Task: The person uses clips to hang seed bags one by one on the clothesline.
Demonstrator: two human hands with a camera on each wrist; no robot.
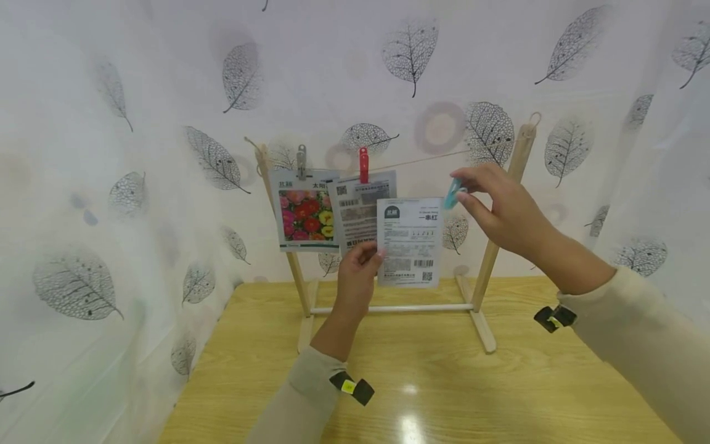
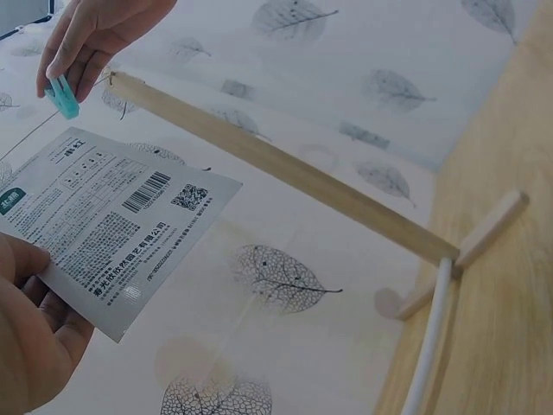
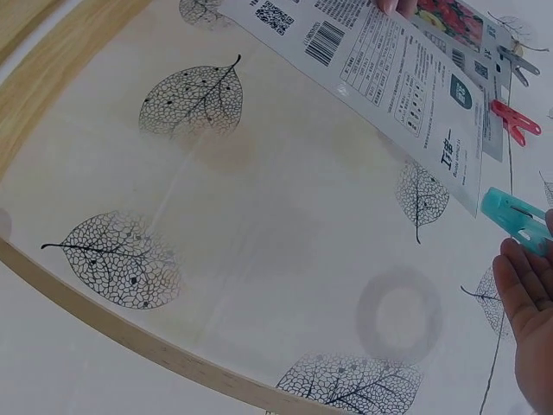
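Note:
My left hand (image 1: 357,271) pinches a white seed packet (image 1: 410,243) by its left edge, its printed text side facing me. Between thumb and fingers of my right hand (image 1: 501,209) is a turquoise clothespin (image 1: 453,193), close to the packet's upper right corner. The right wrist view shows the clothespin (image 3: 517,216) just beside that corner. Behind, a string (image 1: 427,159) carries two more packets: a flower-picture packet (image 1: 307,216) under a grey clothespin (image 1: 302,161), and a text-side packet (image 1: 355,206) under a red clothespin (image 1: 363,164), partly covered by the held one.
The string runs between the left wooden post (image 1: 296,277) and the right wooden post (image 1: 521,151) of a stand. A white bar (image 1: 418,308) joins the posts low down. The stand rests on a wood-grain table (image 1: 444,382), before a leaf-patterned curtain (image 1: 344,55).

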